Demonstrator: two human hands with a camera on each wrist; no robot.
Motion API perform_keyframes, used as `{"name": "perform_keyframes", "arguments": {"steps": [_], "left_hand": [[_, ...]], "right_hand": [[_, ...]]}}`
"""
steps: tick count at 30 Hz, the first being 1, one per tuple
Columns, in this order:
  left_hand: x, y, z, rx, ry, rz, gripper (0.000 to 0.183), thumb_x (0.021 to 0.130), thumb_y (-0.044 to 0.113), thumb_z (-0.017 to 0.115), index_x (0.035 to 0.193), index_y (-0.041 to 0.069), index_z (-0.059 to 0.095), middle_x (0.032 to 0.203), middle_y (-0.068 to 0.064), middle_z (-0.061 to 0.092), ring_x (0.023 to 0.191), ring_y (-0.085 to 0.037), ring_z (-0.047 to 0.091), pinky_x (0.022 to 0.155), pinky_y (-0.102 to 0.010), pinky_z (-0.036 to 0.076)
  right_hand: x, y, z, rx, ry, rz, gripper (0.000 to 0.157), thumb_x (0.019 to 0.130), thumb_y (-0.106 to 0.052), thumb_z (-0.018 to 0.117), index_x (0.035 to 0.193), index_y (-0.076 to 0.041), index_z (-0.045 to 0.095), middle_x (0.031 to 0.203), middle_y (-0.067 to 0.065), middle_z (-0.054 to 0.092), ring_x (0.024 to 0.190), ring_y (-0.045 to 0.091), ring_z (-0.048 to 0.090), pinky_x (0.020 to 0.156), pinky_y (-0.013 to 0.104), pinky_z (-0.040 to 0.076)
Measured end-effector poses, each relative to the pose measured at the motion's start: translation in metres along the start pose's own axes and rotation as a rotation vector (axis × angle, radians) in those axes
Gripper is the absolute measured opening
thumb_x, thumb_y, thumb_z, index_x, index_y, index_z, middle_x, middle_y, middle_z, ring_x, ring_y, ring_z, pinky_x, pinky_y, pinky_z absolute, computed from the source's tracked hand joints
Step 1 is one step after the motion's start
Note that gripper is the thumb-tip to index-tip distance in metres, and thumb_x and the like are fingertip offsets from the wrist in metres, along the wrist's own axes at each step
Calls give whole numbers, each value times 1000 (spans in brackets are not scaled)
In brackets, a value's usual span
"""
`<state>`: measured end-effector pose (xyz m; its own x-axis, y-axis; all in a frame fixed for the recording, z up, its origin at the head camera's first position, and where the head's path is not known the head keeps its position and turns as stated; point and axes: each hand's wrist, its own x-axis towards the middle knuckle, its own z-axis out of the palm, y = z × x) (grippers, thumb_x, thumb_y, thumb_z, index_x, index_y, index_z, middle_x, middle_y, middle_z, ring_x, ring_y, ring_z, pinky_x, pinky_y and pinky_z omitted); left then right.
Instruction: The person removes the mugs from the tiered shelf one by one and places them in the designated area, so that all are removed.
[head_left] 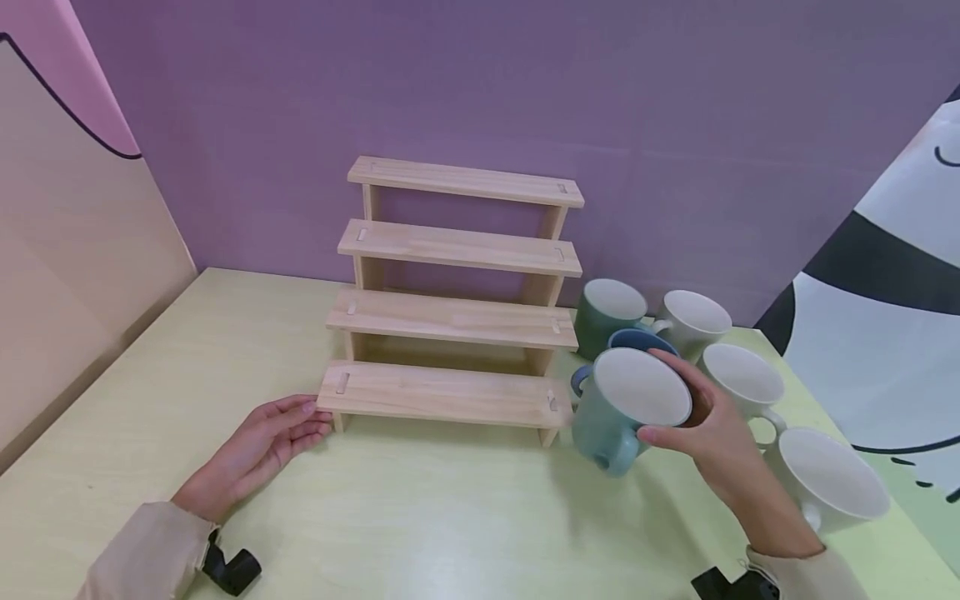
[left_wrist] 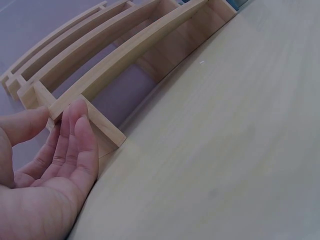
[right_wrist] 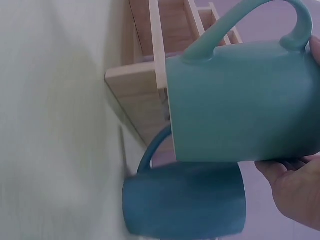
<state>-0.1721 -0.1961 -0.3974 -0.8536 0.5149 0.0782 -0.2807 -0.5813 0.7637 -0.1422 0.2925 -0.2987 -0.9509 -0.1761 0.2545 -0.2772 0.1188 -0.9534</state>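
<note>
A light teal mug [head_left: 617, 417] with a white inside is in my right hand [head_left: 712, 425], tilted and lifted off the table. My thumb and fingers grip its upper body near the rim, and the handle points toward me. In the right wrist view a darker blue mug [right_wrist: 185, 200] stands just behind it, largely covered in the head view. A wooden stepped display rack [head_left: 450, 392] stands against the back wall, its tiers bare. My left hand [head_left: 262, 446] pinches the left end of its lowest step, thumb at the top edge and fingers below.
On the right of the table [head_left: 450, 517] are a dark green mug [head_left: 600, 321] and several white-lined mugs, among them a back one [head_left: 693, 325], a middle one [head_left: 742, 379] and a front one [head_left: 832, 479]. A purple wall [head_left: 465, 83] rises behind the rack.
</note>
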Motion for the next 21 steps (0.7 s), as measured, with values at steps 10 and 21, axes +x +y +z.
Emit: {"name": "perform_keyframes", "arguments": {"steps": [10,21], "left_hand": [[-1,1,-2,-4,6,-5,28,103,2,34,109,3,62,103,-10,70,95,-16,68,88,-23,55],[0,0,0,4,17,-3,26,103,3,36,109,4,61,103,-10,69,95,-16,68,88,-23,55]], "right_hand": [[-17,11,-18,-55,64,67,80,74,16,70,142,-15,42,127,-13,50,103,2,53,78,12,52],[-30,29,-30,-29,155,118,78,74,16,70,140,-18,45,121,-18,54,101,-2,53,78,9,51]]}}
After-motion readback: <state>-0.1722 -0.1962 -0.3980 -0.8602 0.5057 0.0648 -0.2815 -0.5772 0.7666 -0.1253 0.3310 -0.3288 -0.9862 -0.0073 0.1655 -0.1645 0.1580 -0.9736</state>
